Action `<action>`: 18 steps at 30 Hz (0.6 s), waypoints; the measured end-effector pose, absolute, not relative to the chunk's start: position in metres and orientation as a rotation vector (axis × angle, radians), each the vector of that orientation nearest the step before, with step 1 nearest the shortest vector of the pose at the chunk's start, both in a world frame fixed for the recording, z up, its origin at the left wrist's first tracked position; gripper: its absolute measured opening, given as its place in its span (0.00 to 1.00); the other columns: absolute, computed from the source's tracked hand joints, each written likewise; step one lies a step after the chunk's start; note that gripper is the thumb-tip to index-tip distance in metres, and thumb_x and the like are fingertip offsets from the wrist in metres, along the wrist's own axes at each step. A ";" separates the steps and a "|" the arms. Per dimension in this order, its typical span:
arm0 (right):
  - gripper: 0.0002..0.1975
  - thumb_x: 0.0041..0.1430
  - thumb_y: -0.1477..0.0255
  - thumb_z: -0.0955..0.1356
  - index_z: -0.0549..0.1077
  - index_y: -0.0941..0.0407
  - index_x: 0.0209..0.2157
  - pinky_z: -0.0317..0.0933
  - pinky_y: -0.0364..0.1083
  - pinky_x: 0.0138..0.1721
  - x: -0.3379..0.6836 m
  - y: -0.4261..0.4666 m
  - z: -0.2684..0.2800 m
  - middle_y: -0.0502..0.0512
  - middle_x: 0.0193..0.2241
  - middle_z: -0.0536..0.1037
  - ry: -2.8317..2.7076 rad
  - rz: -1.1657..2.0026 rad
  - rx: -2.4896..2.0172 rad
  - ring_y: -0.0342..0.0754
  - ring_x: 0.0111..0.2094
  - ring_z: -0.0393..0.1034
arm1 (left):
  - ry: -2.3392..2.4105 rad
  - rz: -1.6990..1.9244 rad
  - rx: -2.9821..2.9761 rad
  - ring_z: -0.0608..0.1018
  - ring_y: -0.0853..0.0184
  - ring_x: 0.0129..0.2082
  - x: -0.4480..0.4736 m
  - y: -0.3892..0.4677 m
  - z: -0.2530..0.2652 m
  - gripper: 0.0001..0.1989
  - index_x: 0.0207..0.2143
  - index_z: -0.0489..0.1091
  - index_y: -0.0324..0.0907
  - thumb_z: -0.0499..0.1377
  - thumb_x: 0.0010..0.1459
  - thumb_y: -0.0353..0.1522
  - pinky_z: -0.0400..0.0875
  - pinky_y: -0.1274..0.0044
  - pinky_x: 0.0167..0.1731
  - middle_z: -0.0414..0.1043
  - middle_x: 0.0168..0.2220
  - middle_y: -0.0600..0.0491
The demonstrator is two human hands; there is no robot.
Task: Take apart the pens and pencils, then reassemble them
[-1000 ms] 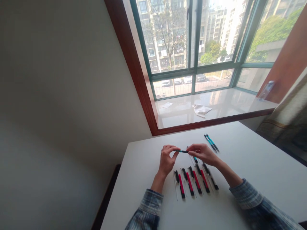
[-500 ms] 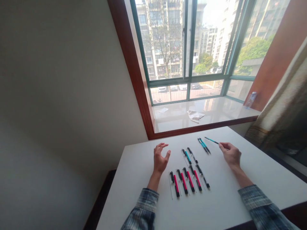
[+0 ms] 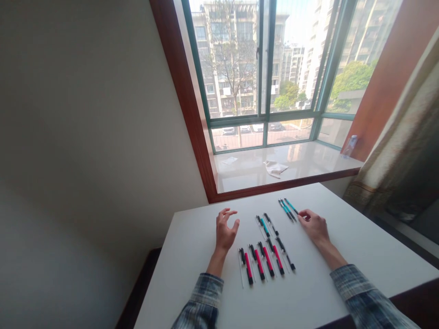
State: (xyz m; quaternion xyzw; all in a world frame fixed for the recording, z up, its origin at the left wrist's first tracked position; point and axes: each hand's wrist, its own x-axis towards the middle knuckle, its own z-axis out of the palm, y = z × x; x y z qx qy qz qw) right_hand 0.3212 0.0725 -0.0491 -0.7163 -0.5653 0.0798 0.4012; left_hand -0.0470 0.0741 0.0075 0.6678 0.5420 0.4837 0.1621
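Note:
My right hand (image 3: 313, 226) pinches the near end of a slim teal-and-black pen (image 3: 291, 205), which lies alongside two similar teal pens (image 3: 285, 209) at the back of the table. My left hand (image 3: 226, 232) is held over the table with thumb and fingers apart, nothing in it. Between my hands lie pen parts: a teal barrel (image 3: 265, 227) with black pieces and thin refills beside it, and nearer me a row of several pink barrels (image 3: 248, 268) with black grips, black upper parts (image 3: 243, 256) and thin refills (image 3: 240, 272).
The white table (image 3: 192, 256) meets a wall (image 3: 103, 137) on the left and the window sill ahead. On the sill lie a crumpled white cloth (image 3: 275, 168) and a paper (image 3: 229, 161); a clear bottle (image 3: 349, 147) stands at its right. A curtain (image 3: 384, 141) hangs right.
My right hand has moved left with the teal pen, bringing it from an angled position apart to beside the other two. My left hand keeps its pose; the view has shifted slightly.

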 end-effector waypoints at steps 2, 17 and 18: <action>0.12 0.55 0.60 0.67 0.78 0.52 0.33 0.65 0.49 0.34 0.321 0.073 -0.048 0.55 0.29 0.83 -1.444 0.204 -1.804 0.54 0.29 0.76 | 1.554 1.371 1.893 0.71 0.55 0.57 -0.047 0.075 0.006 0.12 0.46 0.77 0.47 0.62 0.60 0.32 0.64 0.58 0.61 0.68 0.56 0.48; 0.13 0.58 0.59 0.67 0.78 0.52 0.32 0.64 0.48 0.37 0.319 0.076 -0.045 0.54 0.29 0.82 -1.495 0.217 -1.751 0.53 0.30 0.75 | 1.588 1.331 1.883 0.71 0.53 0.59 -0.051 0.086 0.001 0.10 0.45 0.77 0.48 0.60 0.61 0.34 0.65 0.57 0.60 0.70 0.55 0.48; 0.13 0.58 0.59 0.66 0.78 0.53 0.32 0.64 0.48 0.37 0.319 0.077 -0.045 0.55 0.29 0.82 -1.502 0.213 -1.745 0.53 0.31 0.75 | 1.588 1.333 1.893 0.71 0.53 0.58 -0.050 0.086 0.002 0.10 0.44 0.77 0.47 0.60 0.61 0.34 0.64 0.57 0.60 0.70 0.55 0.48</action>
